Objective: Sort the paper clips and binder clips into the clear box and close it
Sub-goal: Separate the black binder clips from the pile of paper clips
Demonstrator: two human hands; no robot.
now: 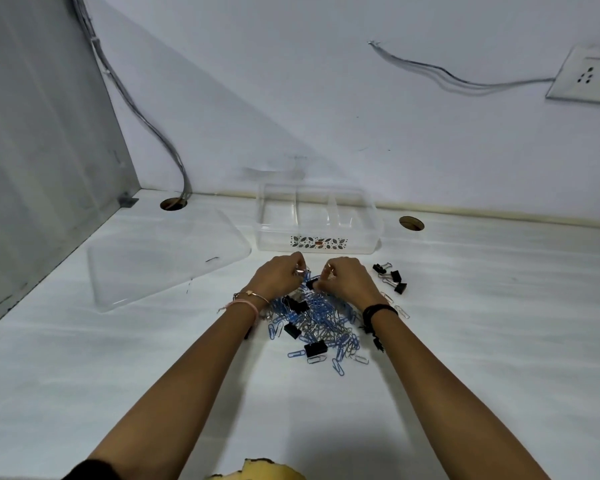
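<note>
A pile of blue and silver paper clips [321,325] mixed with black binder clips [315,348] lies on the white table. My left hand [279,277] and my right hand [349,280] hover over the pile's far edge, fingers pinched together. The left pinches a paper clip; a black binder clip sits between the two hands, at the right hand's fingertips. The clear box [317,221] with dividers stands open just beyond the hands. Its clear lid [160,258] lies flat to the left. Three black binder clips [392,277] sit apart on the right.
Two round cable holes [173,204] [411,223] open in the table near the wall. A grey cable runs down the left corner. A wall socket [589,76] sits at the upper right. A grey partition bounds the left side.
</note>
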